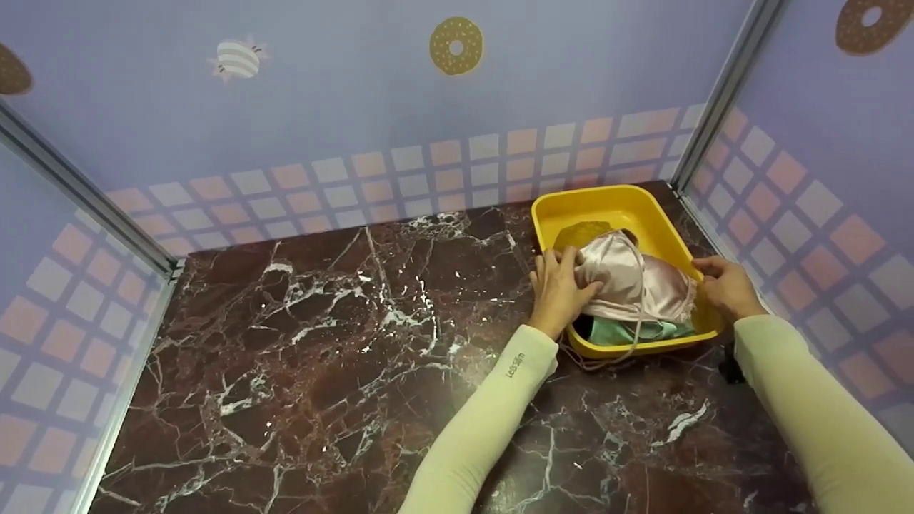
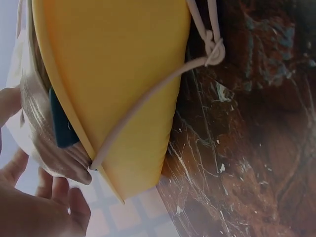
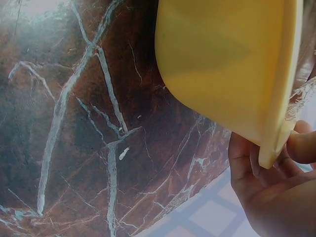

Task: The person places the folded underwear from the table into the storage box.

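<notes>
A yellow plastic basin [image 1: 660, 218] stands at the right of the marbled surface. In it lies a pale pink satin drawstring pouch [image 1: 614, 275], its cord hanging over the near rim. My left hand [image 1: 560, 289] is at the basin's left rim, holding the pouch's side between thumb and fingers. With the thumb inside and fingers outside, my right hand [image 1: 728, 289] pinches the rim on the right. Green shiny fabric [image 1: 635, 330] shows under the pouch, and a mustard-coloured item [image 1: 580, 232] lies behind it. A dark teal piece [image 2: 61, 118] pokes up inside the rim.
Purple panels with printed tiles [image 1: 446, 153] enclose the back and both sides. The right panel stands close beside the basin. Dark red marbled surface [image 1: 307, 371] stretches left of the basin. A knotted cord [image 2: 215, 52] hangs outside the basin wall.
</notes>
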Demonstrator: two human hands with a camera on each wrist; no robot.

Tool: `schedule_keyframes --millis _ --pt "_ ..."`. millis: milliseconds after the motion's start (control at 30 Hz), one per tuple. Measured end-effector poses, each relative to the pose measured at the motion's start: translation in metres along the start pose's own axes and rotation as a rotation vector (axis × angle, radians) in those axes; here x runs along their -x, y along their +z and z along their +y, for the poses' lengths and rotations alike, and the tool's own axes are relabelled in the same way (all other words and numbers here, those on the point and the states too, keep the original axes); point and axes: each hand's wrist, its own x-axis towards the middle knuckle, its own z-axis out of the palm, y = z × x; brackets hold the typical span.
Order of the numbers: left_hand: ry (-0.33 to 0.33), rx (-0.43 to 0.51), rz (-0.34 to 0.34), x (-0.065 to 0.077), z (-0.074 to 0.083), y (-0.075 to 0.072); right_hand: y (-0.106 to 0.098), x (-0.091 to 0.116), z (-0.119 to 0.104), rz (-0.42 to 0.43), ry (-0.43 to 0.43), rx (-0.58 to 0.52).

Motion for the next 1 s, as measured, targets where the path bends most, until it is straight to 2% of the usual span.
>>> schedule_keyframes --millis 233,367,500,633,800,933,1000 --pt "0.017 -0.025 -0.087 0.0 0.004 0.0 0.0 0.001 0.0 0.02 -0.017 0.018" --pt "-0.016 -0.062 -0.134 -0.001 -0.003 -0.003 0.008 -0.007 -0.005 0.004 -0.034 0.037" --pt "-0.036 -0.075 -0.14 -0.002 -0.011 -0.006 0.014 -0.015 -0.011 -0.034 -0.02 0.039" --pt "-0.011 -0.045 -0.127 -0.004 -0.021 -0.013 0.018 -0.024 -0.016 -0.061 -0.03 0.048" --pt "0.035 -0.033 -0.14 -0.006 -0.035 -0.025 0.012 -0.026 -0.018 -0.092 0.015 0.061" --pt "0.042 -0.109 -0.136 -0.008 -0.051 -0.04 -0.002 -0.025 -0.024 -0.131 0.1 0.118" --pt "0.032 -0.156 -0.148 -0.007 -0.06 -0.048 -0.013 -0.024 -0.028 -0.123 0.113 0.158"
